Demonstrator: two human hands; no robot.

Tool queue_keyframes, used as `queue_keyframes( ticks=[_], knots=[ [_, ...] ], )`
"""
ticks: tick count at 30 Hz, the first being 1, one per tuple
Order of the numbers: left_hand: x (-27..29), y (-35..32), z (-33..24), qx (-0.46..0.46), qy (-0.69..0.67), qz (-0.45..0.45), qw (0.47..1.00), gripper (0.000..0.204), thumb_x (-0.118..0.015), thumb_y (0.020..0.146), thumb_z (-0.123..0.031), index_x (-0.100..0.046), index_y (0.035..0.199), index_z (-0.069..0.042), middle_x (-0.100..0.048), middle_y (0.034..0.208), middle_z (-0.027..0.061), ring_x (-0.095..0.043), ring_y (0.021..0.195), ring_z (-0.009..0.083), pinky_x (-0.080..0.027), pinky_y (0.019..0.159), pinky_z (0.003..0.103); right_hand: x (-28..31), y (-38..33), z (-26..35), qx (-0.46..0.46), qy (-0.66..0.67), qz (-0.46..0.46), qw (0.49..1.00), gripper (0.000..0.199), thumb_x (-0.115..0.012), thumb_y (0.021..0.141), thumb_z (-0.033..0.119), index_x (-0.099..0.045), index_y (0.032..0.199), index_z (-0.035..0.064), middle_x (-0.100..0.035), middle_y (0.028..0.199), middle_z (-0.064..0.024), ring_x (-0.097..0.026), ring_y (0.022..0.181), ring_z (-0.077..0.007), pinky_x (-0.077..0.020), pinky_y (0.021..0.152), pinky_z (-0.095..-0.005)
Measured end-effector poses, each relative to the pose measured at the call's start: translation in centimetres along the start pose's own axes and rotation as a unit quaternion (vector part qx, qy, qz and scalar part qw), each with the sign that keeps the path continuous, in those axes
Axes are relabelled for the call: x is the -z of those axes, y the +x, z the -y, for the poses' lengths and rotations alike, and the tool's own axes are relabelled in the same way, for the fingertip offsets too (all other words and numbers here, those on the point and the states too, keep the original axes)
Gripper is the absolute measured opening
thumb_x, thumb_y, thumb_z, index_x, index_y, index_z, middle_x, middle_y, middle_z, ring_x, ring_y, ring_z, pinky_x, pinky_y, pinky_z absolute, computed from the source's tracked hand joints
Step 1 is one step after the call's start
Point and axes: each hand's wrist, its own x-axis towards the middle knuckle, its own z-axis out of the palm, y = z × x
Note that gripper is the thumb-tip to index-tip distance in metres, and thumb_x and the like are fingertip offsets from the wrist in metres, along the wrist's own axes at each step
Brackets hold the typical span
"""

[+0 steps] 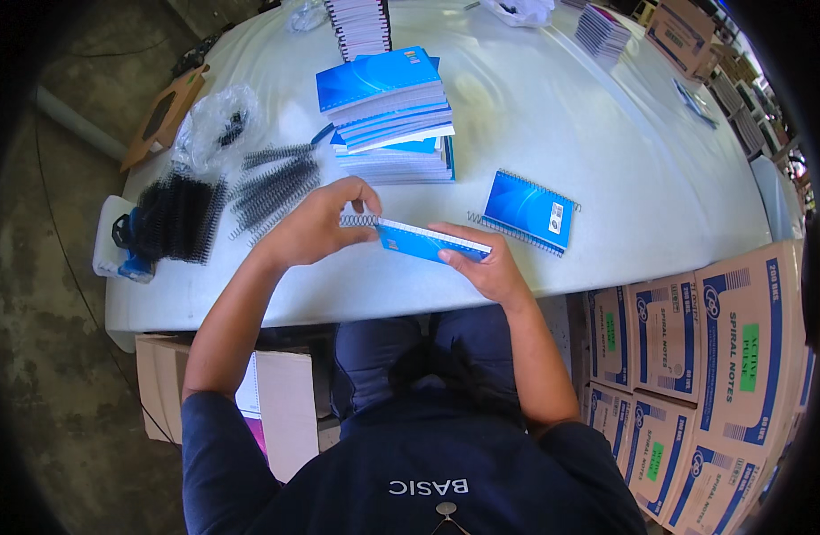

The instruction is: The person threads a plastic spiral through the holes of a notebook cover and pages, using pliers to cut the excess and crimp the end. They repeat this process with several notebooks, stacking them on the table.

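Over the table's near edge my right hand (483, 265) grips a small blue notebook (421, 244) by its right end, thumb on the cover. A row of punched holes runs along its upper edge. My left hand (332, 219) pinches a dark spiral binding coil (358, 220) at the notebook's left corner; the coil's end meets that corner. How far it is threaded I cannot tell. To the right lie blue notebooks (528, 210) with coils along their edges. Beyond my hands stands a tall stack of blue-covered notebooks (383, 85).
Loose coils (281, 183) and a dense bundle of black coils (176, 218) lie at the left, by a clear plastic bag (216, 125). Bound notebooks (359, 27) stand at the far side, with another stack (602, 36) far right. Cardboard boxes (695, 366) are piled at the right.
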Motion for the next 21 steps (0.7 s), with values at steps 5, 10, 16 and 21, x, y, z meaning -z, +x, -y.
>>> queue_keyframes(
  ticks=[5, 10, 16, 21],
  knots=[
    [0.2, 0.3, -2.2, 0.071, 0.102, 0.059, 0.99, 0.022, -0.072, 0.074, -0.013, -0.063, 0.092, -0.004, -0.063, 0.097, 0.0087, -0.058, 0.094, 0.0219, -0.042, 0.081, 0.034, 0.0, -0.5, -0.9, -0.038, -0.015, -0.008, 0.999, 0.027, -0.062, 0.086, 0.006, -0.063, 0.112, 0.0011, -0.068, 0.104, -0.0097, -0.062, 0.09, -0.0124, -0.0471, 0.081, -0.025],
    [-1.0, -0.5, -3.8, -0.016, 0.329, 0.003, 0.944, 0.033, -0.076, 0.066, -0.015, -0.059, 0.093, -0.008, -0.06, 0.102, 0.0094, -0.055, 0.106, 0.0241, -0.036, 0.094, 0.039, -1.0, -1.2, -0.8, 0.034, -0.078, -0.02, 0.996, 0.026, -0.062, 0.085, 0.004, -0.064, 0.111, 0.0013, -0.068, 0.101, -0.0138, -0.065, 0.086, -0.0174, -0.0489, 0.077, -0.0263],
    [-7.4, -3.7, 0.5, -0.064, 0.355, -0.24, 0.901, 0.064, -0.068, 0.072, -0.048, -0.052, 0.12, -0.009, -0.041, 0.134, 0.0203, -0.033, 0.129, 0.0385, -0.019, 0.104, 0.058, -3.7, -2.2, -0.2, 0.07, -0.097, -0.047, 0.992, 0.028, -0.062, 0.083, 0.001, -0.063, 0.111, 0.0026, -0.067, 0.102, -0.0156, -0.067, 0.088, -0.0227, -0.0498, 0.078, -0.0283],
    [-11.1, -8.9, 4.0, -0.172, 0.447, -0.243, 0.844, 0.106, -0.039, 0.077, -0.076, -0.023, 0.138, 0.009, -0.017, 0.143, 0.0358, -0.008, 0.136, 0.0494, 0.001, 0.103, 0.065, -5.0, -3.2, -1.0, 0.128, -0.117, -0.04, 0.984, 0.031, -0.062, 0.081, -0.002, -0.063, 0.112, 0.0024, -0.066, 0.103, -0.017, -0.066, 0.092, -0.0276, -0.0507, 0.079, -0.0312]
  ],
)
